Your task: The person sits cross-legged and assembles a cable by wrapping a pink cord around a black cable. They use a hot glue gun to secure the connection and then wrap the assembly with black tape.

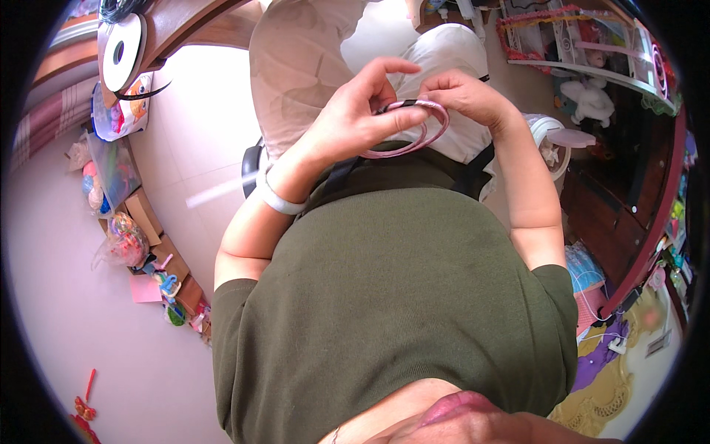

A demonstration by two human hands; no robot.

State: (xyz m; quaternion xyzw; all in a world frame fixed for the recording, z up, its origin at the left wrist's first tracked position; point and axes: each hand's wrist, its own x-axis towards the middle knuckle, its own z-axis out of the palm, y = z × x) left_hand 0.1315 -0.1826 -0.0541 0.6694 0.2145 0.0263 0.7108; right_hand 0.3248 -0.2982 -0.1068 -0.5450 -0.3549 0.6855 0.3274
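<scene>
My left hand, with a pale bracelet on its wrist, grips a thin pink hoop between thumb and fingers. The hoop appears to have more than one loop and a short black section near my left thumb. Its index finger is raised and bent above the hoop. My right hand has its thumb and fingertips pinched together at the hoop's upper right edge; whether they hold a strand or the hoop itself is too small to tell. Both hands are over my lap, in front of my olive shirt.
At upper left, a white spool with black ribbon hangs at a wooden table edge. Bins and cardboard boxes line the left wall. To the right are a white bin, a plush toy and a white rack.
</scene>
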